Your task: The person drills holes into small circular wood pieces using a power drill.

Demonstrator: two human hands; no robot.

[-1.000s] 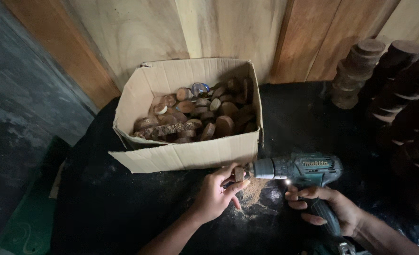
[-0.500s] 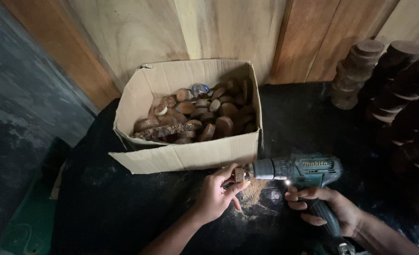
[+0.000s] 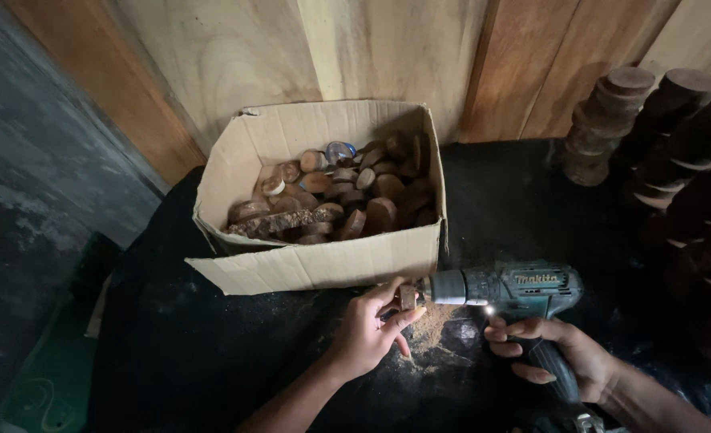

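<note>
Hands at work with a drill and a small wood piece

Fingers of the left hand pinch a small wood piece in the lower middle of the frame, just under the front flap of the cardboard box. The right hand, at the lower right, wraps its fingers around the grip of a green drill. The drill tip meets the wood piece. A little pile of sawdust lies on the black table below. The box is full of round wood slices. More wood discs stand in stacks at the upper right.
</note>
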